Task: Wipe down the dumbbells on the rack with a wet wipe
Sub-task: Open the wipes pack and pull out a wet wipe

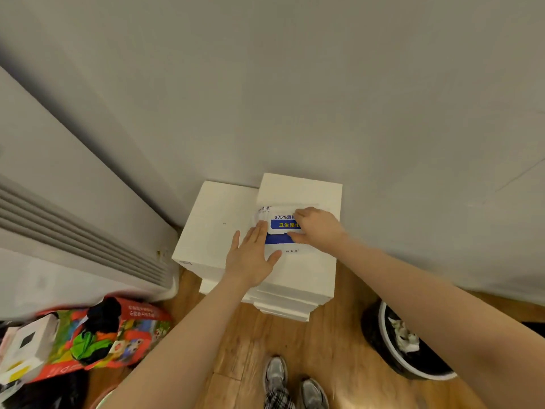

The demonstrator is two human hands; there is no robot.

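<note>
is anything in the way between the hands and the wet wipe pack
Nothing visible. Both hands already touch the wet wipe pack on the white boxes: the left hand lies flat at its left edge, the right hand grips at its flap.

— What do we see on the brown wooden plank floor [244,343]?
— We see stacked white rectangular boxes [212,225] against the grey wall [295,84], a black round bin with a white rim [392,343], and a colourful red-edged bag [124,332].
— We also see grey sneakers [275,374].

home room | wood floor [333,343] | radiator [79,231] | waste bin [407,343]
</note>
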